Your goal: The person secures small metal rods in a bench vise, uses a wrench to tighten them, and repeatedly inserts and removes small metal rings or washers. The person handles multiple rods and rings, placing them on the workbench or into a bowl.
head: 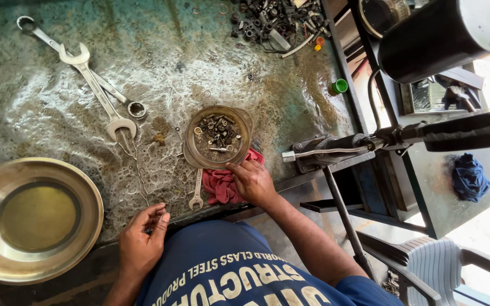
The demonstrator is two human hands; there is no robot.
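Right hand [252, 181] rests open on the red rag [222, 182], fingertips touching the small dish [218, 136] of nuts mid-bench, while the left hand [141, 241] pinches something too small to tell at the bench edge [199, 212].

Right hand [253, 181] outstretched, left hand [142, 241] curled.

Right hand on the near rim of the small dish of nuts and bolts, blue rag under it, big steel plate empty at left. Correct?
One slip: the rag under the dish is red, not blue. The head view shows it. The rest holds: the right hand touches the dish's near rim, and the big plate at left is empty.
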